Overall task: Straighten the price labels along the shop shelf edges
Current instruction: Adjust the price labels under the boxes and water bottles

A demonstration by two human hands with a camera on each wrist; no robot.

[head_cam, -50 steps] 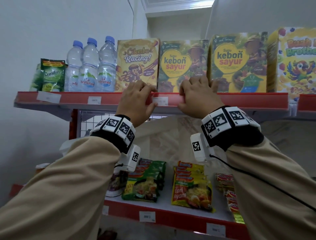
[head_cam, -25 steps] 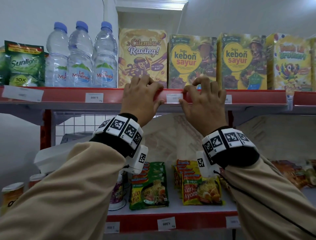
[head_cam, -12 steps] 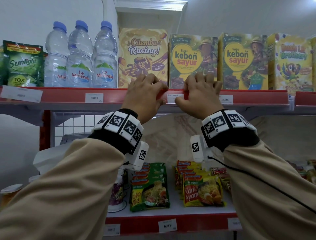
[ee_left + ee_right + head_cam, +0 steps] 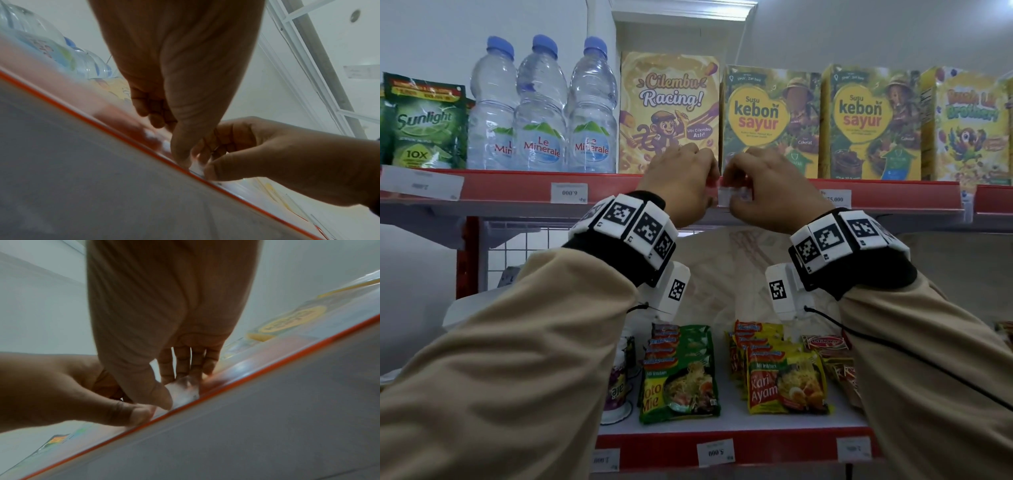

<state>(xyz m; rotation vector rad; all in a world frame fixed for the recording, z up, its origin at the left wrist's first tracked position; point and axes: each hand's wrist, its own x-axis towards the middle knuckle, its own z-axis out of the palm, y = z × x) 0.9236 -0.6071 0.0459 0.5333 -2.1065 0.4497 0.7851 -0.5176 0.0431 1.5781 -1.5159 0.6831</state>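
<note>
A small white price label (image 4: 734, 198) sits in the red edge strip (image 4: 510, 186) of the upper shelf, below the gap between the Cilembu Racing box (image 4: 669, 113) and a kebon sayur box (image 4: 770, 120). My left hand (image 4: 709, 192) pinches the label's left end, thumb in front and fingers curled over the strip. My right hand (image 4: 730, 193) pinches the right end. In the right wrist view the label (image 4: 183, 392) bulges out of the strip between the right hand's thumb and fingers (image 4: 164, 391). In the left wrist view the left hand's (image 4: 183, 155) thumb presses at the strip's lower lip.
Other labels on the upper strip: an upside-down one (image 4: 569, 193) under the water bottles (image 4: 541, 106), a tilted one (image 4: 421, 186) at far left, and one (image 4: 835, 198) right of my hands. The lower shelf holds noodle packs (image 4: 678, 373) and carries more labels (image 4: 715, 452).
Both hands have closed in on the label until they nearly touch. The label, flat in the strip before, now bulges out between the fingers.
</note>
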